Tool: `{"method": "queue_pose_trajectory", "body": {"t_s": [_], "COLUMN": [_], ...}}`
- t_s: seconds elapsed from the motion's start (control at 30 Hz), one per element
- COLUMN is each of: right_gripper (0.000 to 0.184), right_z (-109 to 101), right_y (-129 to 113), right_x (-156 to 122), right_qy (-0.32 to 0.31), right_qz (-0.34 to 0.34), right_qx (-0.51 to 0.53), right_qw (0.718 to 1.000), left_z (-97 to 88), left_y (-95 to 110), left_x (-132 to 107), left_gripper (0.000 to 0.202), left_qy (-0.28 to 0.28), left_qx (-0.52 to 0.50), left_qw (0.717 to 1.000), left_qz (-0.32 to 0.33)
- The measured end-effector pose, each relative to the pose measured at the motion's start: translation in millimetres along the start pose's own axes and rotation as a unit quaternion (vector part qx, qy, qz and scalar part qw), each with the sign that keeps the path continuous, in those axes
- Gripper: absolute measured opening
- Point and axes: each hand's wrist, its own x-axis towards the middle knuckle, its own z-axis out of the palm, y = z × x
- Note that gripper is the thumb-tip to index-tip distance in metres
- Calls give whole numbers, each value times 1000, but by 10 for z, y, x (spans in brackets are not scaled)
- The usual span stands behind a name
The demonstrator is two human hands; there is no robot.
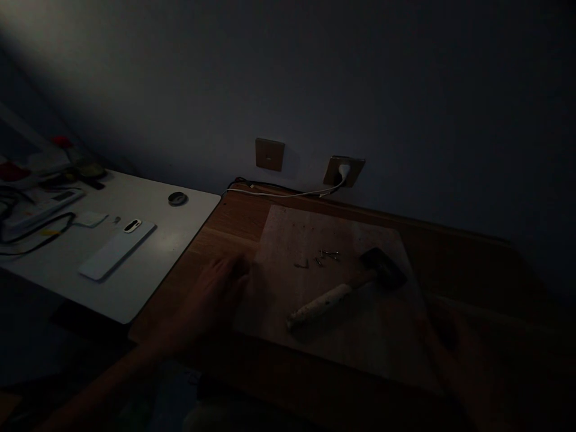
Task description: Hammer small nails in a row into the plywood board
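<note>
A pale wooden board [279, 300] lies on the brown wooden table. On it rests a hammer [321, 304] with a light, worn handle and a dark, blocky head towards the right. Several small metal screws or nails [330, 254] lie loose behind the handle, and a small bent metal piece [302, 264] is beside them. My left hand [220, 285] is at the board's left edge, fingers bent towards it. At the right edge is my right hand [454, 342], mostly lost in shadow. Darkness hides whether either hand grips the board.
To the left, a white table [148, 270] carries a pale phone [114, 251], a small round dark tin or lid [177, 198], a power strip [49, 207] and black cables. Behind, a white plug [344, 170] sits in a wall socket, its cable [288, 195] running along the table's back edge.
</note>
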Motion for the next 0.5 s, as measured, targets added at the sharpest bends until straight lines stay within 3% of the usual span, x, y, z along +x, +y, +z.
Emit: {"method": "queue_pose_trajectory", "body": {"t_s": [0.1, 0.2, 0.37, 0.5], "right_gripper": [53, 51, 63, 61], "right_z": [-11, -8, 184, 447], "right_y": [-154, -287, -504, -794], "right_x": [-53, -77, -235, -461], "right_qy": [2, -29, -80, -90], "right_qz": [44, 54, 54, 30], "right_qx": [38, 68, 111, 174], "right_qw": [998, 996, 989, 980], "left_z": [110, 118, -135, -370], "left_y": [111, 197, 88, -143], "left_x": [-175, -236, -227, -183], "left_gripper": [50, 52, 56, 53], "left_qy": [4, 49, 99, 162], "left_qx": [-103, -173, -272, -246], "left_qw": [994, 980, 936, 924], "left_qz": [-26, -86, -199, -244]}}
